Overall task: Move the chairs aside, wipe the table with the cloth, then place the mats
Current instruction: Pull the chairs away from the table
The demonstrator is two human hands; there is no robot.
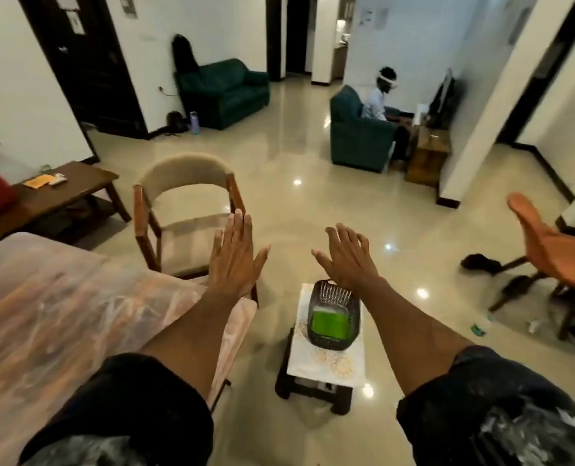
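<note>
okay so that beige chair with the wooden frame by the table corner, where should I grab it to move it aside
Grip the beige chair by its curved padded backrest, one hand at each end where it meets the wooden uprights. Its seat faces you and the table, so probably step round and come from behind or from its side. Both the left hand and right hand are open and free.

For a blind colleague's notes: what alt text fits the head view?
Two empty hands, left hand and right hand, reach forward with fingers spread over a shiny floor. A beige chair stands beside a plastic-covered table; a dark basket holding something green sits on a low stool.
</note>
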